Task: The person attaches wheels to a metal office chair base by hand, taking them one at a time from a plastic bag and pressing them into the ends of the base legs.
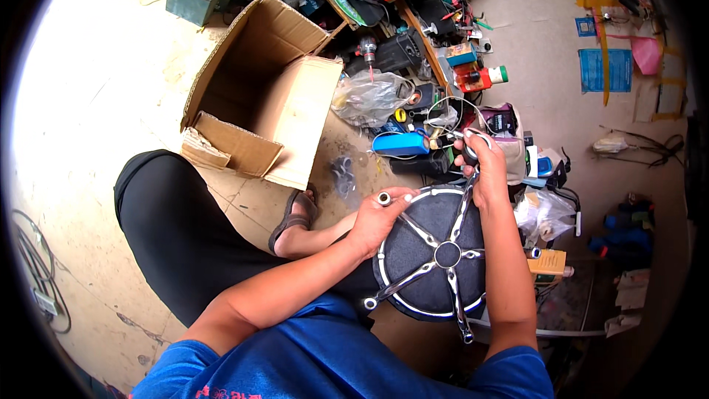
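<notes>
A round black seat with a white rim lies in front of my lap. Over it spreads a shiny five-legged chrome base, its legs running out past the rim. My left hand is closed at the upper left leg, with the ringed leg end poking out by the thumb. At the tip of the upper right leg, my right hand has its fingers curled round a small dark, shiny piece. That piece is partly hidden, so I cannot tell its kind.
An open cardboard box stands ahead on the left. Beyond my hands are a clear plastic bag, a blue box-shaped item, a red bottle and cluttered shelves. A small cardboard box sits right of the seat. Cables lie far left.
</notes>
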